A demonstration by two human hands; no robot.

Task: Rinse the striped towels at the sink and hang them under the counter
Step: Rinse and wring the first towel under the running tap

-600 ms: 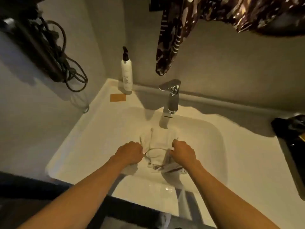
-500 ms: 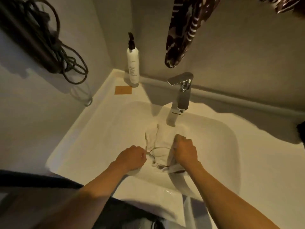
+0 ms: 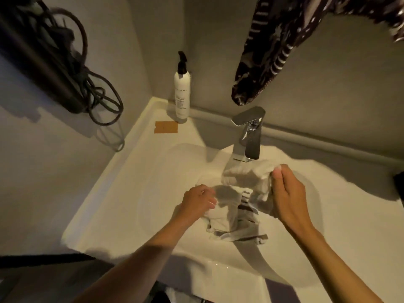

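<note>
A white towel with dark stripes (image 3: 238, 217) is bunched up in the white sink basin (image 3: 157, 193). My right hand (image 3: 286, 197) grips its upper part and holds it just below the chrome faucet (image 3: 249, 134). My left hand (image 3: 199, 202) grips the towel's left side, lower in the basin. The striped end droops toward the basin's front. I cannot tell whether water is running.
A white pump bottle (image 3: 181, 92) stands at the back left corner, with an orange patch (image 3: 166, 127) beside it. A dark patterned cloth (image 3: 266, 51) hangs above the faucet. Dark coiled cables (image 3: 87, 84) hang on the left wall.
My right hand has lifted its part of the towel up and back, closer to the faucet spout. The towel has spread out between both hands. The view has moved closer.
</note>
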